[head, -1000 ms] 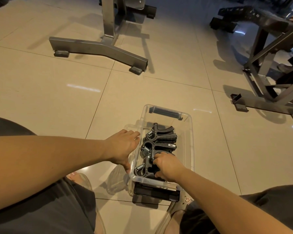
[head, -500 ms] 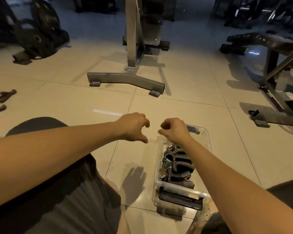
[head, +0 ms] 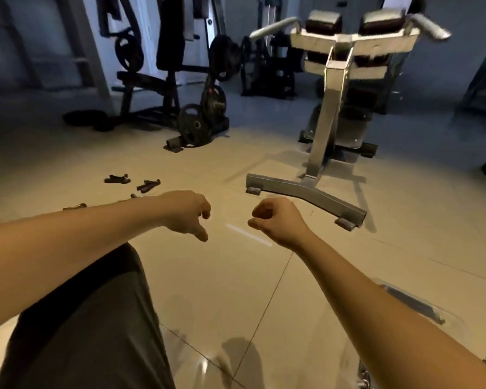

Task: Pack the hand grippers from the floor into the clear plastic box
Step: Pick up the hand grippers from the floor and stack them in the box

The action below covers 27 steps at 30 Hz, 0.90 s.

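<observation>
Two hands hung in the air above the tiled floor (head: 236, 276), near each other but not touching, with a band of bare tile showing between them. The left hand (head: 188, 217) drooped with loosely bent fingers and its thumb pointing down, holding nothing. The right hand (head: 281, 221) was curled into a soft fist, also holding nothing. The clear plastic box (head: 421, 304) sat at the lower right, mostly hidden under the right forearm, so only one rim, a dark latch and a corner showed. Its contents could not be made out. Two hand grippers lay whole in view on the floor to the far left, the first gripper (head: 117, 178) just beside the second gripper (head: 148, 185). Three more dark bits peeked over the left forearm or were cut by the left frame edge, too partial to name surely. Open tile ran from the hands out to those grippers. Ahead on the right, one steel stand foot (head: 306, 192) crossed the floor at a slant, well apart from the grippers. Behind stood a rack of weight plates (head: 191, 126), too blurred to count. One dark-clothed leg (head: 96, 318) filled the lower left.
</observation>
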### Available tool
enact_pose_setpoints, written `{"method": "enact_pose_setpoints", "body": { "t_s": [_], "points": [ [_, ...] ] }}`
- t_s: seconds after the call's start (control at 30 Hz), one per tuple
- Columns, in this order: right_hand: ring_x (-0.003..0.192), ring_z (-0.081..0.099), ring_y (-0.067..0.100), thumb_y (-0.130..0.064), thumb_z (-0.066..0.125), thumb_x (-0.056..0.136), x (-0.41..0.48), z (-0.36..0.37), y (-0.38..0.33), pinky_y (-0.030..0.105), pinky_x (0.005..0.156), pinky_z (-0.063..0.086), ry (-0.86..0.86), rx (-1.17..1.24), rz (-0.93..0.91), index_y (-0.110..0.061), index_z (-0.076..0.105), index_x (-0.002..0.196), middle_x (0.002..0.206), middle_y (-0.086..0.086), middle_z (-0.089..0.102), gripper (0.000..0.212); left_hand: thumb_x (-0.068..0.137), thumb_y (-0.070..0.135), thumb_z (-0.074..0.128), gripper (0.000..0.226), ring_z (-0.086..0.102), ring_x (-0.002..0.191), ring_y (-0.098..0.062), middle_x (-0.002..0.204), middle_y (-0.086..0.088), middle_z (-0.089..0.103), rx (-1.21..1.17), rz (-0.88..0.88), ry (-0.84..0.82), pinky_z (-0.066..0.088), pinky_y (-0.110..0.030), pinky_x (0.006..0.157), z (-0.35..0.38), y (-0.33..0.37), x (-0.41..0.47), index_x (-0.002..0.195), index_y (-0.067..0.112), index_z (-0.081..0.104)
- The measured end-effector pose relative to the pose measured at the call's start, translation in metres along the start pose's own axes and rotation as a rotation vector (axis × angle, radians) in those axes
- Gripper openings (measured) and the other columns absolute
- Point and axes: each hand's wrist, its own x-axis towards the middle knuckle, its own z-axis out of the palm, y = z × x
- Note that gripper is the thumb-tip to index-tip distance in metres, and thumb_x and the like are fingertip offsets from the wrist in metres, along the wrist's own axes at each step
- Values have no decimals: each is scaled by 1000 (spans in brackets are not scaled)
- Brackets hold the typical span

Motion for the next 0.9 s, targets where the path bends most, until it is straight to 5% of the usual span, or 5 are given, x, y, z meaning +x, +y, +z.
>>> {"method": "enact_pose_setpoints", "body": {
  "t_s": [0.23, 0.43, 0.57, 0.9],
  "points": [
    [90, 69, 15, -29, 77, 84, 93, 109, -77, 40, 85, 59, -132, 1, -43, -15, 76, 100, 97, 0, 75, 21, 85, 51, 74, 47, 61, 99, -16, 113, 2, 65, -281, -221, 225, 53, -31, 80, 18, -176, -6, 119, 19, 67],
    [88, 68, 14, -29, 74, 87, 159, 196, -144, 38, 83, 59, -210, -38, -82, -13, 76, 102, 96, -1, 74, 22, 89, 41, 72, 36, 63, 91, -17, 102, 1, 68, -398, -357, 275, 57, -35, 82, 37, -324, -2, 115, 15, 69],
    [90, 68, 14, -29, 72, 89, 204, 243, -184, 37, 83, 59, -220, -57, -89, -13, 75, 103, 98, 0, 74, 22, 90, 35, 72, 29, 62, 81, -13, 91, 4, 66, -439, -414, 290, 49, -26, 69, 59, -414, -4, 111, 14, 70],
    [89, 67, 13, -29, 71, 90, 273, 309, -226, 38, 84, 60, -247, -78, -62, -16, 75, 98, 97, -2, 73, 15, 85, 41, 76, 26, 65, 83, -13, 91, 7, 69, -472, -473, 243, 59, -37, 77, 79, -538, 12, 101, 22, 70]
  ]
}}
